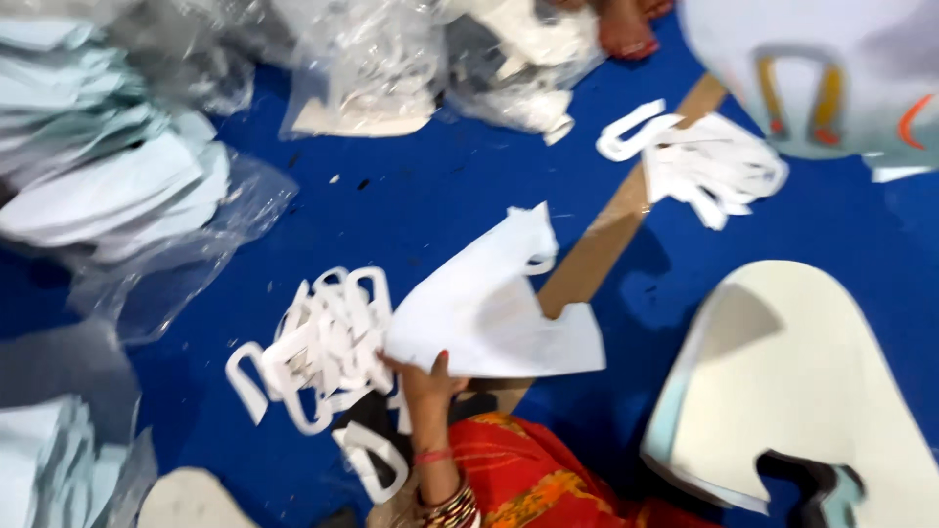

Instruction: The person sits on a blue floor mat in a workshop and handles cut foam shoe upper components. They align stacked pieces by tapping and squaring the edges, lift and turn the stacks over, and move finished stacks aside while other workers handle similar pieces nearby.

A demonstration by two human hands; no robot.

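Note:
My left hand [423,383], with bangles on the wrist, grips the lower left edge of a white cut sheet piece [489,313] and holds it above the blue floor mat [430,196]. Just left of the hand lies a heap of white U-shaped cut-outs [323,347]. A second heap of white cut-outs [709,161] lies farther off at the upper right. My right hand is out of view. Red patterned cloth [528,479] covers my lap below the hand.
A long brown strip [611,230] runs diagonally under the held piece. Stacks of pale sheets in clear plastic [108,186] fill the left, more bags [381,68] the top. A large cream shaped piece [802,372] sits blurred at right. A person's foot [624,29] shows at top.

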